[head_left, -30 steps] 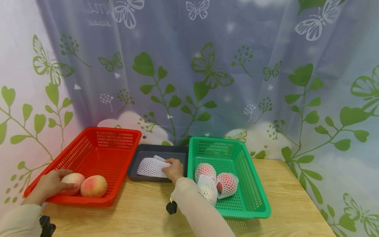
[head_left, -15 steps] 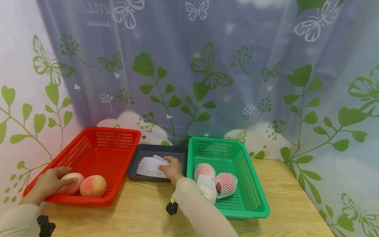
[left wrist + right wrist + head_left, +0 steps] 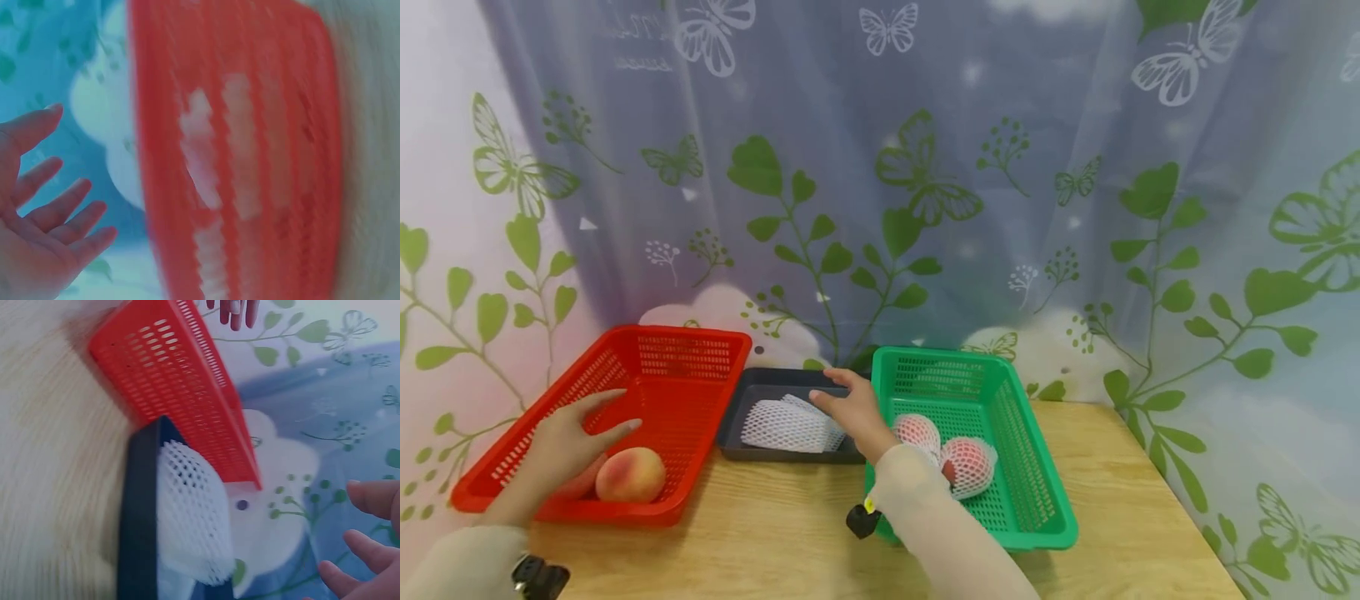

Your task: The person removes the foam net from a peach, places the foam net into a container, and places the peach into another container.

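Observation:
My left hand (image 3: 567, 446) hovers over the near left part of the red basket (image 3: 617, 510), its fingers apart and holding nothing. Under it sit two peaches: one peach (image 3: 631, 477) shows well, while the other peach (image 3: 583, 482) is partly covered by the hand. In the left wrist view that hand (image 3: 50, 225) is spread beside the basket's slotted wall. My right hand (image 3: 853, 414) is raised at the right end of a dark tray (image 3: 805, 377), fingers parted. White foam fruit nets (image 3: 786, 425) lie in the tray, below and left of that hand.
A green basket (image 3: 1051, 483) stands on the right. Inside it are a netted peach (image 3: 968, 467) and another netted peach (image 3: 917, 432); my right forearm covers its near left corner. Behind the wooden table (image 3: 775, 533) hangs a patterned curtain (image 3: 820, 167).
Both hands have lifted and spread. The left has come up off the peach and moved right; the right has risen off the foam nets, which stay in the tray.

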`<state>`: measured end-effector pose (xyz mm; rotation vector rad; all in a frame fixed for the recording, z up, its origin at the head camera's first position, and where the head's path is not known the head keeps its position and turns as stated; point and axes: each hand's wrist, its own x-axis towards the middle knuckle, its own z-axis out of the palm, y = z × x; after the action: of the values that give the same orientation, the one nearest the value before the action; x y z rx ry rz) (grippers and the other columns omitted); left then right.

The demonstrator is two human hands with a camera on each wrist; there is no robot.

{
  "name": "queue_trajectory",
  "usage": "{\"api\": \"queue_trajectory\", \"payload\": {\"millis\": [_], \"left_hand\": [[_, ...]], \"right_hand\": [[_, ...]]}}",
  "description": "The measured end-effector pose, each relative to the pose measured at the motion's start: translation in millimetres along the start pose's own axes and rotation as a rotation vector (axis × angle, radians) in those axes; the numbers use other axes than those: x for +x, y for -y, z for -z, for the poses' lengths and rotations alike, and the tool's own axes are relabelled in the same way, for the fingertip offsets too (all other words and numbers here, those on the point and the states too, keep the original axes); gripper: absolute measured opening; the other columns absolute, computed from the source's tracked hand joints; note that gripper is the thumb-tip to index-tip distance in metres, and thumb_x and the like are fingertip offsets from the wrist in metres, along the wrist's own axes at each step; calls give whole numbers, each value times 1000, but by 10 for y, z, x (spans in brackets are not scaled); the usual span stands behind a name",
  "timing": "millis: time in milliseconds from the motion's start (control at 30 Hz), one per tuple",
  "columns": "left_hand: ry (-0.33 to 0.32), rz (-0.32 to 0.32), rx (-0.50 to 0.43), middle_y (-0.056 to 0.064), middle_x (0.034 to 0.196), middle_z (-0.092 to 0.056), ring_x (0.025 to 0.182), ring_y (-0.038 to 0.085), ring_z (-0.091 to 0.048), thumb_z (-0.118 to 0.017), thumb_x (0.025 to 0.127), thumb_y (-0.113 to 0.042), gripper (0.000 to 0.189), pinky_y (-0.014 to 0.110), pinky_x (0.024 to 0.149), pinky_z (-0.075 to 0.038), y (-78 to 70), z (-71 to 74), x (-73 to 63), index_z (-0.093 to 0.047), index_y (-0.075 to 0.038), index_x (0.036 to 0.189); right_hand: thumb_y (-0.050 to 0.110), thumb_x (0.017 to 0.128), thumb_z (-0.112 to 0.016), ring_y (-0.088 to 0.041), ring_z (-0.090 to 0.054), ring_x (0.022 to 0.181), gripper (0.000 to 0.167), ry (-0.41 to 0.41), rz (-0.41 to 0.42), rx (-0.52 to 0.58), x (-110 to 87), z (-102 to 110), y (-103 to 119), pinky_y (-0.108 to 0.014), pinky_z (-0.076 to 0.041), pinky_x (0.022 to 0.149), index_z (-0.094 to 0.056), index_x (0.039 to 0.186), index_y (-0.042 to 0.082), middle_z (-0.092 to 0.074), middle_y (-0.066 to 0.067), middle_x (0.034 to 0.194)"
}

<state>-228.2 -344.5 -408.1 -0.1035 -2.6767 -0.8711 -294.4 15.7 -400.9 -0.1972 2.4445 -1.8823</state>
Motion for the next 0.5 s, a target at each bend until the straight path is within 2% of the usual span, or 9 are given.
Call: {"api": "queue_trajectory", "payload": {"millis": [167,267,500], "left_hand": [[-45,-71,-47,27,127,-57,107,48,-54,-73,84,-35,62,59,78,-46,-372,-148,4,-54,-2,133],[-45,-92,-91,23,128,-58,110,47,-54,-73,85,-34,61,60,82,-47,-588,-258,-4,-54,-4,134],[49,-64,-264,20,133,-55,117,42,-55,-73,85,-35,63,51,87,-51,-1010,-540,-15,-51,-9,138]], "right_hand": [[24,89,-69,-36,-30,138,49,37,14,42,-73,256,-2,-53,-38,104,-54,135,16,-45,-12,142],[25,90,-69,-36,-27,140,50,46,15,43,-123,396,-21,-53,-37,105,-53,136,17,-45,-11,144],[29,89,-69,-34,-29,139,51,29,18,26,-294,683,-52,-56,-38,103,-52,137,21,-43,-10,145]]}}
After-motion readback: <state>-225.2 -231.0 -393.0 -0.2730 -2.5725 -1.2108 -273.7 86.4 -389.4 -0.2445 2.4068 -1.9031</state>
